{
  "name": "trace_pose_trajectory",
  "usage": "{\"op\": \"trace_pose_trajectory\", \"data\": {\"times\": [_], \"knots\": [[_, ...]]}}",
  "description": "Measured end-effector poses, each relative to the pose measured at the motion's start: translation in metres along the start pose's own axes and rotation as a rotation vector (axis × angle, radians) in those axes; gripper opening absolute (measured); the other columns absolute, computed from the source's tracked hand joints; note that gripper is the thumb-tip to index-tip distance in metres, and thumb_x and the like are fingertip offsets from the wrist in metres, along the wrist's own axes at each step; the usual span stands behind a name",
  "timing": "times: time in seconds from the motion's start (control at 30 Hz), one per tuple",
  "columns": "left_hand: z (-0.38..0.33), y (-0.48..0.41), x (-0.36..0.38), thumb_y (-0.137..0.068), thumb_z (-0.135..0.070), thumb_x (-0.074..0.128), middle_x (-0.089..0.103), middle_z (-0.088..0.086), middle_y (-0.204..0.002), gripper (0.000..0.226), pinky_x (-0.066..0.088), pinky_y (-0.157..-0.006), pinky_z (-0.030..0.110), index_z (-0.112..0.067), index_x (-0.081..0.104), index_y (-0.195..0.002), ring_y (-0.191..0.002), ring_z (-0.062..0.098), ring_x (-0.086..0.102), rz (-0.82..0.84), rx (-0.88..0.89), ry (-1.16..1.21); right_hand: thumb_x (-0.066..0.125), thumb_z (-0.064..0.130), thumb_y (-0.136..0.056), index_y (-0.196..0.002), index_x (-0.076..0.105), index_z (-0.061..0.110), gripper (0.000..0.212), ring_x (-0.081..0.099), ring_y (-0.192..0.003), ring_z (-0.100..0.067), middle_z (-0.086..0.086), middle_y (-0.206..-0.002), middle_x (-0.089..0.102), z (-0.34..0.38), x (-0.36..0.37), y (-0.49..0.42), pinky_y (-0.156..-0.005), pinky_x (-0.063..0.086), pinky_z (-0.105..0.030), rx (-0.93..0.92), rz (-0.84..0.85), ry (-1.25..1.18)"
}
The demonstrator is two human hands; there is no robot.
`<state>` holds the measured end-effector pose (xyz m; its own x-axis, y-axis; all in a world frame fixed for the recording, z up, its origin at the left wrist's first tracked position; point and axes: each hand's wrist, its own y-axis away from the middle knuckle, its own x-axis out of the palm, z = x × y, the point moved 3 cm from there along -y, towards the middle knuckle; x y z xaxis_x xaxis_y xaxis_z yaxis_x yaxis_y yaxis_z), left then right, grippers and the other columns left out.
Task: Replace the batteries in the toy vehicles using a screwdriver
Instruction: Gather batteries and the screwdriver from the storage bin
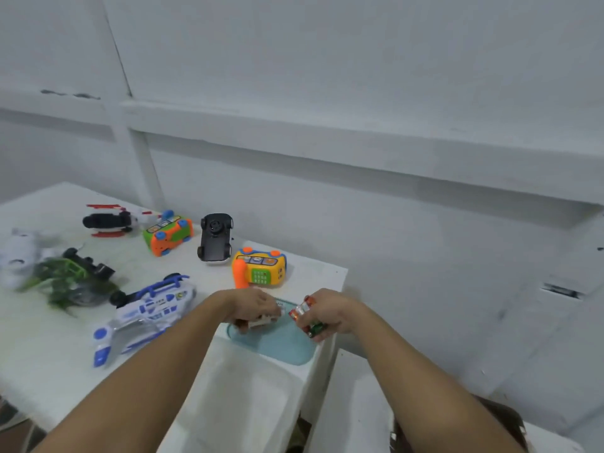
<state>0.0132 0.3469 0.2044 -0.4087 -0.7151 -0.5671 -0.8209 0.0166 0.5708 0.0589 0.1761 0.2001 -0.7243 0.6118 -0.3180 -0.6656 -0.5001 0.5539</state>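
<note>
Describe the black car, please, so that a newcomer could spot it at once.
On the white table, look along the far edge near the wall. The black car lies wheels up between the orange-green toy and the yellow phone. Both neighbours are brightly coloured; it alone is plain black.

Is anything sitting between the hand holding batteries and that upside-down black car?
Yes: the yellow toy phone lies on the table between the right hand gripping the batteries and the black car.
</note>
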Motion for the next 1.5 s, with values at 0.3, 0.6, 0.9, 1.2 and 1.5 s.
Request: {"op": "trace_pose_trajectory", "data": {"times": [0.3, 0.6, 0.9, 1.2, 1.5], "knots": [[0.021, -0.017, -0.013, -0.091, -0.026, 0.065, 0.058, 0.007, -0.072, 0.015, 0.045, -0.040, 0.022, -0.013, 0.060, -0.084, -0.050, 0.015, 0.055, 0.010, 0.063, 0.151, 0.073, -0.002, -0.079, -0.100, 0.061, 0.003, 0.025, 0.060, -0.069, -0.026, -0.013, -0.083, 0.058, 0.018, 0.032, -0.028, -0.059, 0.059, -0.034, 0.155, -0.139, 0.119], [0.026, -0.021, -0.017, -0.090, -0.022, 0.068, 0.062, 0.005, -0.088, 0.019, 0.057, -0.055, 0.025, -0.020, 0.068, -0.108, -0.072, 0.018, 0.061, -0.131, 0.118, 0.190, 0.077, -0.003, -0.077, -0.113, 0.066, 0.009, 0.040, 0.066, -0.064, -0.022, -0.009, -0.081, 0.063, 0.020, 0.030, -0.029, -0.067, 0.061, -0.036, 0.104, -0.236, 0.088], [0.024, -0.025, -0.019, -0.093, -0.028, 0.063, 0.065, 0.001, -0.108, 0.020, 0.056, -0.073, 0.029, -0.023, 0.069, -0.111, -0.097, 0.016, 0.063, -0.194, 0.166, 0.289, 0.069, -0.009, -0.080, -0.135, 0.054, 0.014, 0.062, 0.066, -0.096, -0.030, -0.010, -0.119, 0.059, 0.017, 0.029, -0.023, -0.069, 0.061, -0.035, 0.026, -0.219, 0.068], [0.036, -0.025, -0.016, -0.078, -0.012, 0.078, 0.071, 0.006, -0.101, 0.027, 0.056, -0.071, 0.028, -0.019, 0.069, -0.102, -0.086, 0.018, 0.069, -0.214, 0.198, 0.398, 0.077, 0.001, -0.076, -0.119, 0.062, 0.024, 0.051, 0.065, -0.075, -0.017, -0.008, -0.114, 0.065, -0.001, 0.029, -0.024, -0.063, 0.058, -0.031, -0.095, -0.279, -0.057], [0.033, -0.021, -0.015, -0.076, -0.017, 0.081, 0.059, 0.000, -0.111, 0.033, 0.049, -0.066, 0.024, -0.026, 0.066, -0.104, -0.093, 0.015, 0.060, -0.337, 0.220, 0.303, 0.074, 0.003, -0.082, -0.111, 0.061, 0.022, 0.037, 0.065, -0.101, -0.025, -0.007, -0.125, 0.058, -0.008, 0.017, -0.012, -0.066, 0.060, -0.031, -0.162, -0.296, -0.190]]}}
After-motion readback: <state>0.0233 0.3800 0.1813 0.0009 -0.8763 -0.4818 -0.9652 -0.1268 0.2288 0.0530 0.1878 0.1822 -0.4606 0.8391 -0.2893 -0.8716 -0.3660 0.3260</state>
